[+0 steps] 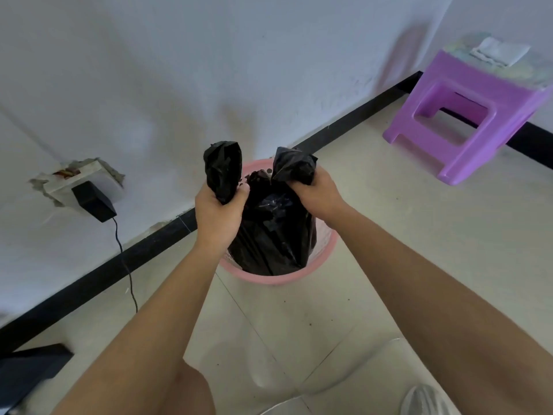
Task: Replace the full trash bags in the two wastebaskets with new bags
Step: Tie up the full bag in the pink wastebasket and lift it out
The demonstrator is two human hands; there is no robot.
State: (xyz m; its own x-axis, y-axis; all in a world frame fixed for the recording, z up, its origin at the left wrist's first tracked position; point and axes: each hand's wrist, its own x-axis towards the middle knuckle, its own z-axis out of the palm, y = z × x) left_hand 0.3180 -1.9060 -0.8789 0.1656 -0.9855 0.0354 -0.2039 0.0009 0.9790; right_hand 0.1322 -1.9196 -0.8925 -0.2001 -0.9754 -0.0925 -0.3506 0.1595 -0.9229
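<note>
Head view, looking down. In the middle, on a pale tiled floor (419, 235), a round pink plastic wastebasket (269, 279), close to the black skirting strip (89, 284) at the foot of a white wall. Inside it, a full black plastic trash bag (275, 235), bulk down within the pink rim, two top corners pulled up above it. Gripped at one corner by the left hand (217, 211), fingers curled tight round bunched plastic, with a tuft standing up past the fist. Gripped at the other corner by the right hand (317, 191), likewise closed round a gathered tuft. Both fists over the basket's far side, near each other but apart.

To the left on the wall, a broken white socket box (86, 172) with a black plug-in adapter (92, 200) and a thin black cable (125, 259) trailing to the floor. To the upper right, a purple plastic stool (466, 115), blurred, with a pale tissue pack (499, 52) on top. At the bottom right edge, the toe of a grey shoe (428, 399).
</note>
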